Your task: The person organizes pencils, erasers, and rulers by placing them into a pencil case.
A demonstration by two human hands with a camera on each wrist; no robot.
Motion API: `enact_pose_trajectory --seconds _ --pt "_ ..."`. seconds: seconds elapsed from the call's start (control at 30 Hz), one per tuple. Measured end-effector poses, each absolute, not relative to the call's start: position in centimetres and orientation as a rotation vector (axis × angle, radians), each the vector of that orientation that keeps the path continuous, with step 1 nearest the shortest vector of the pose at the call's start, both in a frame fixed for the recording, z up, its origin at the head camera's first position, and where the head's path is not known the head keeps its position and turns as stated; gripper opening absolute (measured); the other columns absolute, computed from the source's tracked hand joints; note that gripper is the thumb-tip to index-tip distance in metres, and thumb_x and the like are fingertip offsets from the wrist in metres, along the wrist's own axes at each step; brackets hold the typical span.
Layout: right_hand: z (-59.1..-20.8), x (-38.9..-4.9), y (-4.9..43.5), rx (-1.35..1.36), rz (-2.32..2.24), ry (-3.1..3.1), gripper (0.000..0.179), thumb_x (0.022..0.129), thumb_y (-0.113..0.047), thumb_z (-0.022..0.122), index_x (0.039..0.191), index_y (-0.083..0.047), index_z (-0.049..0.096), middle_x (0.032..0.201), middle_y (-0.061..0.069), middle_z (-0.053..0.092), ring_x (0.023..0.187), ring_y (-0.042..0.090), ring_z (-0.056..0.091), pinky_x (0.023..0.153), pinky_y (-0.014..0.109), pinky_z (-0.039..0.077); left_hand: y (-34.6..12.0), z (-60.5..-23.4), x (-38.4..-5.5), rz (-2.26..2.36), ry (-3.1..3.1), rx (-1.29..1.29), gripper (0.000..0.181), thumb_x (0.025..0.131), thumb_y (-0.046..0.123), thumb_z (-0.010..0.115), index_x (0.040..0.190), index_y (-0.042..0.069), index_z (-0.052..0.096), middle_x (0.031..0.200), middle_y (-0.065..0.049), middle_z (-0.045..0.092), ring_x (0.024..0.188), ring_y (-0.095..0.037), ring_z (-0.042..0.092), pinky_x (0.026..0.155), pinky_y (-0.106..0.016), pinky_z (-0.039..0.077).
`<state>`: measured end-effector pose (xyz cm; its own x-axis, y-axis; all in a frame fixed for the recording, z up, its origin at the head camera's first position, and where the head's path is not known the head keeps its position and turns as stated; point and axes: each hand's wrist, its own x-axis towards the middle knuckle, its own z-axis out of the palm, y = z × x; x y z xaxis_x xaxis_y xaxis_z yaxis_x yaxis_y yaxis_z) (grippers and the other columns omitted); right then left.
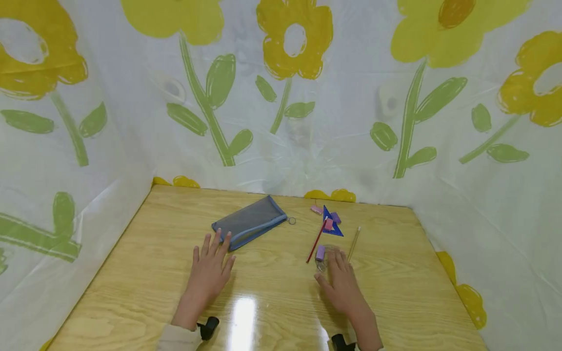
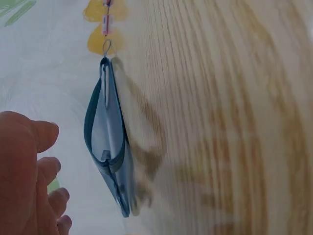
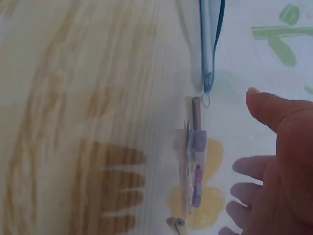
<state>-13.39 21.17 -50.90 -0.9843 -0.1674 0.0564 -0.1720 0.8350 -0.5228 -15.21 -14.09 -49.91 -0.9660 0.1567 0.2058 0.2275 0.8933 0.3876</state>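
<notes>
A blue mesh zip pouch [image 1: 250, 217] lies on the table, its mouth gaping in the left wrist view. My left hand [image 1: 209, 273] hovers at its near edge, fingers spread and holding nothing. Over to the right, my right hand [image 1: 344, 287] is held above the table with straight fingers, also holding nothing. Just beyond its thumb are a purple eraser [image 1: 320, 252] and a clear, thin-edged piece [image 1: 322, 266], partly hidden by the fingers. Farther back, a red pencil [image 1: 314, 247] and a pink eraser [image 1: 328, 224] lie at a blue set square [image 1: 337, 231].
A light wooden pencil [image 1: 354, 241] lies right of the set square. Behind it are another purple eraser [image 1: 335, 218] and a small pink item [image 1: 316, 210]. Flower-printed white sheets [image 1: 347, 146] wall the wooden table [image 1: 145, 273] at the back and both sides.
</notes>
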Motion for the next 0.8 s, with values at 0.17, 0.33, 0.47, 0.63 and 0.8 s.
enact_pose_trajectory --seconds 0.17,0.33,0.47,0.63,0.8 --pt "-50.6 -13.5 21.1 0.33 1.086 -2.996 0.073 0.104 -0.03 0.058 0.158 0.006 0.026 0.164 0.031 0.019 0.152 0.05 0.012 0.122 0.07 0.015 -14.0 -49.7 -16.1 -0.657 -2.889 -0.414 0.059 0.106 0.03 0.053 0.157 0.005 0.037 0.166 -0.023 0.022 0.152 -0.049 0.017 0.118 -0.075 0.019" --pt "-50.1 -14.2 21.0 0.406 1.286 -2.996 0.06 0.103 -0.024 0.059 0.153 0.004 0.039 0.157 0.025 0.039 0.147 0.046 0.033 0.119 0.066 0.03 -14.0 -49.7 -17.4 -0.712 -2.904 -0.578 0.052 0.106 0.027 0.054 0.15 0.001 0.048 0.164 -0.025 0.025 0.151 -0.048 0.021 0.12 -0.071 0.022" --pt "-49.7 -15.3 21.3 0.523 1.38 -2.975 0.05 0.105 -0.024 0.057 0.145 0.004 0.051 0.144 0.024 0.055 0.136 0.045 0.048 0.112 0.065 0.04 -13.8 -49.5 -18.5 -0.726 -2.931 -0.717 0.049 0.106 0.026 0.054 0.147 0.001 0.052 0.165 -0.024 0.025 0.153 -0.045 0.019 0.123 -0.066 0.02" --pt "-49.8 -17.9 22.4 0.664 1.582 -2.851 0.039 0.106 -0.017 0.053 0.136 0.007 0.058 0.135 0.024 0.062 0.126 0.041 0.058 0.108 0.048 0.051 -13.3 -49.4 -20.3 -0.667 -2.953 -0.819 0.046 0.106 0.026 0.054 0.145 0.002 0.056 0.164 -0.024 0.027 0.153 -0.045 0.02 0.123 -0.066 0.021" --pt "-50.5 -20.6 24.0 0.686 1.619 -2.739 0.035 0.107 -0.016 0.051 0.129 0.009 0.062 0.126 0.025 0.067 0.118 0.041 0.063 0.097 0.03 0.057 -13.1 -49.5 -21.9 -0.582 -2.991 -0.864 0.043 0.105 0.026 0.055 0.141 0.002 0.06 0.162 -0.023 0.031 0.151 -0.047 0.023 0.122 -0.067 0.023"
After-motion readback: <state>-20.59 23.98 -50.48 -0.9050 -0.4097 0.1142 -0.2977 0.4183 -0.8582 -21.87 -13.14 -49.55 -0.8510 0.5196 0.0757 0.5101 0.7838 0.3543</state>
